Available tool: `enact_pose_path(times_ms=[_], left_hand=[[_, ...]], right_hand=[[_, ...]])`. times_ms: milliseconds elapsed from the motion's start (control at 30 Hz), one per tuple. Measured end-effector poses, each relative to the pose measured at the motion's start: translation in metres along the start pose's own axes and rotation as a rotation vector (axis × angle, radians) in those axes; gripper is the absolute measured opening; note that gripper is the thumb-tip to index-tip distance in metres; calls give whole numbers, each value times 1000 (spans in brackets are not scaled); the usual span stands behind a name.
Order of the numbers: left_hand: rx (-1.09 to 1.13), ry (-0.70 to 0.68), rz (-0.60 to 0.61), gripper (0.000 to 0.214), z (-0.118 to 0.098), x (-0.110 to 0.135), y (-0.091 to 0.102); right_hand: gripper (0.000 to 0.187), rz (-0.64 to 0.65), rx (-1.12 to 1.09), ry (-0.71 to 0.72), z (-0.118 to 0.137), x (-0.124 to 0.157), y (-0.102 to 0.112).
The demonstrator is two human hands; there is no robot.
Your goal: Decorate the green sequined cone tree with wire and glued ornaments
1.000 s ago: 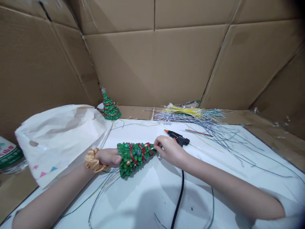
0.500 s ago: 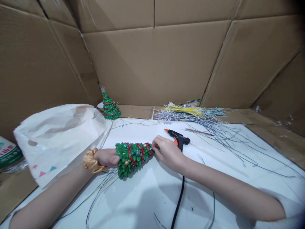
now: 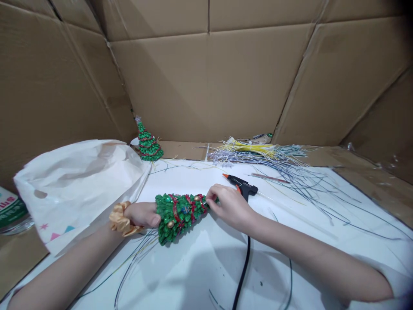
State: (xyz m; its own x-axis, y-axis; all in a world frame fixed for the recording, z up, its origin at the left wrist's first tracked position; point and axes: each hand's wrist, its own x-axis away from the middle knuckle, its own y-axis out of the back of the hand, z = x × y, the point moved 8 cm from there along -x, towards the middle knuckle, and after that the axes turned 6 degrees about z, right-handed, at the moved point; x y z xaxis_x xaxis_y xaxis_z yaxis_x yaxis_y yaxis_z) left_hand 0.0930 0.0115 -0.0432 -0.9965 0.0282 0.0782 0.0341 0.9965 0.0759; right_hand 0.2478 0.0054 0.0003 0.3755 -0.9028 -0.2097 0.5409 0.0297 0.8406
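A small green Christmas tree (image 3: 180, 215) with red garland, gold balls and a blue ornament lies on its side above the white tabletop, its tip to the right. My left hand (image 3: 143, 214), wearing an orange scrunchie (image 3: 124, 219) at the wrist, is closed on the tree's base; the fingers behind it are hidden. At the narrow tip, my right hand (image 3: 227, 206) has thumb and finger pinched on the tree's upper end. Whether a smaller piece sits in that pinch cannot be seen. Several thin wires (image 3: 135, 254) trail from below the base.
Behind my right hand lies a black and orange glue gun (image 3: 243, 185) with its cord (image 3: 241, 271). A bundle of yellow and blue-grey wires (image 3: 258, 150) is at the back. A second tree (image 3: 148, 144) stands beside a white plastic bag (image 3: 80, 181). Cardboard walls (image 3: 206, 86) enclose the table.
Both hands keep their hold on the tree, which is almost unmoved. The view has shifted very slightly.
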Motion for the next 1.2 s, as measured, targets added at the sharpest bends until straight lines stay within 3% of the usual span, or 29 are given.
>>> enact_pose_path(times_ms=[367, 567, 1200], left_hand=[[-107, -4, -58, 53, 5, 7, 6], [-115, 2, -34, 52, 12, 11, 6], [-58, -2, -2, 46, 6, 5, 0]], right_hand=[[10, -27, 50, -1, 6, 6, -6], [10, -54, -13, -35, 2, 6, -9], [13, -149, -48, -20, 4, 12, -11]])
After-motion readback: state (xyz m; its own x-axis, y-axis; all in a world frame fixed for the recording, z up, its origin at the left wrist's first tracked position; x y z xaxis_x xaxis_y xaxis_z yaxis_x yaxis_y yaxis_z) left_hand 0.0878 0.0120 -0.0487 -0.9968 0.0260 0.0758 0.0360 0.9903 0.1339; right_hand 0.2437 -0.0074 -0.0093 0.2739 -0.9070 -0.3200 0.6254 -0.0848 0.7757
